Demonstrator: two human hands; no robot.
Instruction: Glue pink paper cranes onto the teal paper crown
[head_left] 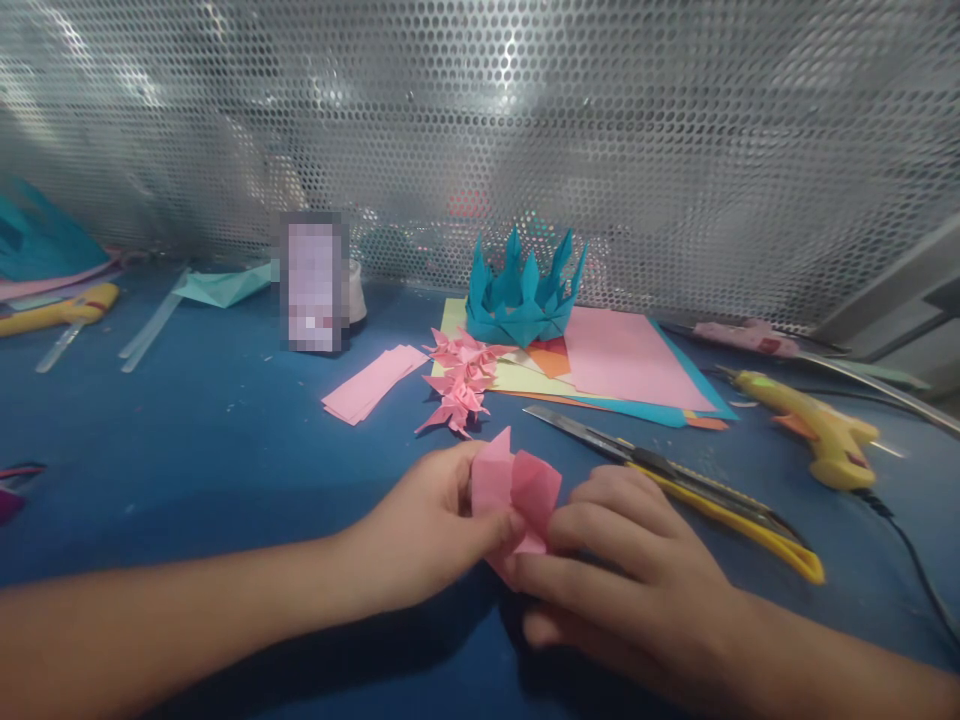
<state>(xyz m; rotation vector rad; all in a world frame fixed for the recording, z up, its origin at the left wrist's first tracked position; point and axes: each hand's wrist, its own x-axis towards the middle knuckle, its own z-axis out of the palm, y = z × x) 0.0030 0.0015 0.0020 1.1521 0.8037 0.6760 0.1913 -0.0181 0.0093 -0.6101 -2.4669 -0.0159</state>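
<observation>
Both my hands pinch one small pink folded paper piece [517, 490] just above the blue table [202, 450]. My left hand [424, 525] grips its left side with thumb and fingers. My right hand [622, 560] holds its right and lower side. Behind them lies a cluster of finished pink folded pieces [461, 375], and a small stack of pink paper strips [373, 382] sits to their left.
A teal paper crown [525, 290] stands on a pile of coloured sheets [637, 370]. A yellow utility knife [690, 490] lies right of my hands, a yellow glue gun [821, 430] with its cord further right. Perforated metal wall [480, 130] behind; glue sticks and another glue gun [60, 310] at far left.
</observation>
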